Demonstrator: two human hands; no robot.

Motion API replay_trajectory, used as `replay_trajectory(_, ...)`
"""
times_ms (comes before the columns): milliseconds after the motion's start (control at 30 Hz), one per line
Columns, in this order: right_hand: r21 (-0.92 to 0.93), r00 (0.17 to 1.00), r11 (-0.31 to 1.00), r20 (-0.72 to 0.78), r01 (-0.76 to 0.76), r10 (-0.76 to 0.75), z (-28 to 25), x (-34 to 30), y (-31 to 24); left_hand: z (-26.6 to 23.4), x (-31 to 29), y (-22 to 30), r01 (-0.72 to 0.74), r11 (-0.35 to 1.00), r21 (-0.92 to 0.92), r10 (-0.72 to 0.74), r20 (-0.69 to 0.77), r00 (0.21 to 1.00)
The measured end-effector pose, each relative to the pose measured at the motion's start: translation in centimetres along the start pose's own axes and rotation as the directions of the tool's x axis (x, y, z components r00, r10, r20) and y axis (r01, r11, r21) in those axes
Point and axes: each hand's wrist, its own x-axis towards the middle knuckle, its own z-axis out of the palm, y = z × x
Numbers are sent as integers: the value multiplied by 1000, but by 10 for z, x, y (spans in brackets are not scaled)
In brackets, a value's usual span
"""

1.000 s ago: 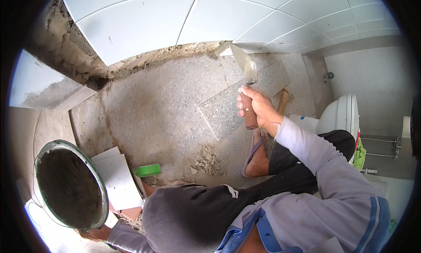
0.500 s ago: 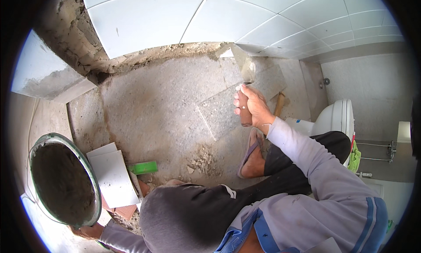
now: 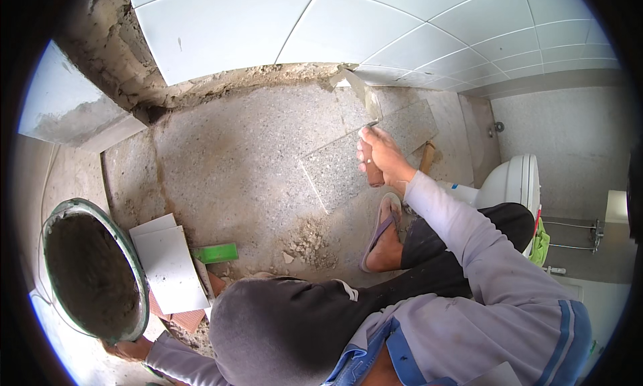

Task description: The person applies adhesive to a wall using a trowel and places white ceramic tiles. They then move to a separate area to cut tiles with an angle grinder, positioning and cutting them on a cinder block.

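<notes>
Trowel (image 3: 366,101) at the foot of the wall (image 3: 228,34) — your right hand (image 3: 384,157) has it!
And there's your right fist, wrapped round the brown handle, the blade pointing away from you to the tiles' lower edge, while over on your left the left hand (image 3: 132,350) touches the underside of the tilted bucket (image 3: 142,289) — fingers hidden, so no telling how tight — with dark mortar (image 3: 90,272) inside, white tiles (image 3: 171,269) just beside it, and a green block (image 3: 218,253) next along the floor (image 3: 214,165).

Bucket (image 3: 143,285) at left, loose tiles (image 3: 171,265) just beside it — toilet (image 3: 512,182) at right, rubble (image 3: 311,242) on the floor (image 3: 228,158) between.
</notes>
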Motion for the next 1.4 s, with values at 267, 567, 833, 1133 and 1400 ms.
replay_trajectory(267,228,999,974,-27,-19,26,27,-41,-5,0,6,-2,498,760,-417,-521,67,851)
replay_trajectory(567,32,997,999,-74,23,-21,2,-17,8,4,-4,-27,-49,999,2,48,59,997)
replay_trajectory(833,-157,998,986,-12,61,-64,10,-24,31,6,-3,-30,221,953,-208,-222,19,975)
replay_trajectory(1133,-76,997,996,-58,-52,48,20,38,36,6,-1,-27,188,976,-110,-186,32,982)
replay_trajectory(1400,264,981,963,-170,-52,99,69,24,0,0,2,-21,-109,991,72,108,21,994)
